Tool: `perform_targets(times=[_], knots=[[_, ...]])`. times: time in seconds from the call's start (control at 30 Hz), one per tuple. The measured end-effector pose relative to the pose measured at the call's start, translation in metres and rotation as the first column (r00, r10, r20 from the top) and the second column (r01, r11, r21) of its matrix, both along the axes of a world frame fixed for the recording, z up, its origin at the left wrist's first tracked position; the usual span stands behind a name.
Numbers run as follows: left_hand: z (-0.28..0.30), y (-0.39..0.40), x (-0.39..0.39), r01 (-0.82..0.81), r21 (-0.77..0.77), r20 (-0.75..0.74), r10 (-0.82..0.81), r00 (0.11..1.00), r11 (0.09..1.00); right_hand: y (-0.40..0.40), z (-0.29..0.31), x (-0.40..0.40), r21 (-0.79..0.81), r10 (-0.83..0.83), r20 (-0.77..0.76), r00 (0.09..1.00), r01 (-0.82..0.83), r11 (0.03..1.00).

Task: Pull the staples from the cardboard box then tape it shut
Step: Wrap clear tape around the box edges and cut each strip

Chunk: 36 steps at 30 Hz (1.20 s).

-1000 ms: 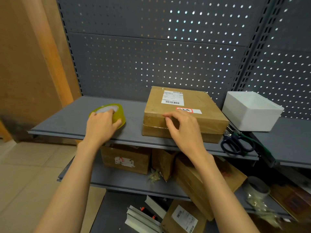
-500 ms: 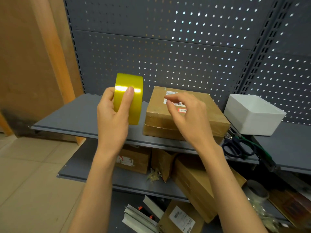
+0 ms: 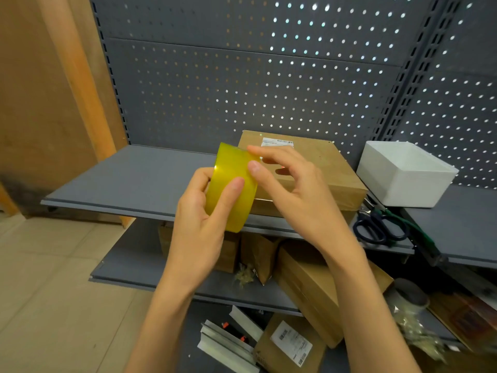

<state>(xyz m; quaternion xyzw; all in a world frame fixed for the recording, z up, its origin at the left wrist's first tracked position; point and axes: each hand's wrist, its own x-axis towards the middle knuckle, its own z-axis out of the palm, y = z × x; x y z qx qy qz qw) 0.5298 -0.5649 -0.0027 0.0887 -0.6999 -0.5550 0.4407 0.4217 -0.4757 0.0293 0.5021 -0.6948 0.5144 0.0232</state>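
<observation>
The left hand (image 3: pixel 199 224) grips the yellow tape roll (image 3: pixel 231 187) upright, just before the cardboard box (image 3: pixel 309 168). The right hand (image 3: pixel 293 189), fingers loosely spread, touches the roll's rim, probably seeking the tape end.

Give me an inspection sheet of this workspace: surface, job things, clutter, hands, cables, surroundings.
Surface: grey shelf.
Job's things: box lies flat on the shelf; yellow tape roll held up in front of it.
Clutter: white tub, scissors; more boxes on the lower shelves.
Hands: left hand grips the roll; right hand fingers its upper edge.
Cables: nothing seen.
Surroundings: pegboard behind, wooden panel at left.
</observation>
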Motion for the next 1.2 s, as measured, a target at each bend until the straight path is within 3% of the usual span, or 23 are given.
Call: perform_targets(times=[0.27, 0.6, 0.87, 1.2], knots=[[-0.012, 0.004, 0.002, -0.060, -0.205, 0.084, 0.079, 0.993, 0.977, 0.001, -0.005, 0.002, -0.053, -0.007, 0.071, 0.997, 0.011, 0.999], [-0.027, -0.007, 0.002, -0.185, -0.524, 0.176, 0.319, 0.931, 0.831, -0.013, -0.019, 0.005, 0.015, -0.050, 0.103, 0.993, 0.048, 0.999], [-0.035, -0.007, 0.003, -0.248, -0.601, 0.157, 0.417, 0.895, 0.759, -0.023, -0.027, 0.016, 0.019, -0.099, 0.139, 0.985, 0.098, 0.995], [-0.040, -0.006, -0.001, -0.258, -0.624, 0.169, 0.450, 0.877, 0.737, -0.029, -0.028, 0.026, 0.094, -0.101, 0.035, 0.994, 0.098, 0.991]])
